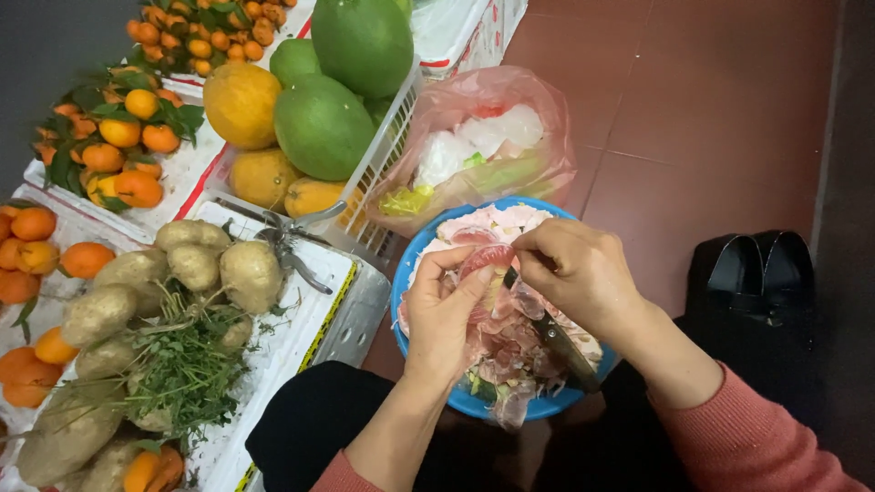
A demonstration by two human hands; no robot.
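Over the bowl (415, 251), left hand (444, 314) gripped a segment (485, 260); right hand (583, 273), at 3 o'clock, clenched a knife (556, 339).

Bare hands, left (444, 314) and right (583, 273); salmon-pink knit sleeves pushed up past the wrists; black trousers over the knees; no rings, no watch.

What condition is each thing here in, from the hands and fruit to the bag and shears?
Left hand: gripping a pink fruit segment.
Right hand: closed around a knife, blade at the segment.
Blue bowl: heaped with pink peelings.
Pink plastic bag: open, holding scraps.
Green pomelos: whole, unpeeled, in a white basket.
Shears: lying flat, not in hand.
Tangerines: whole, leaves on.
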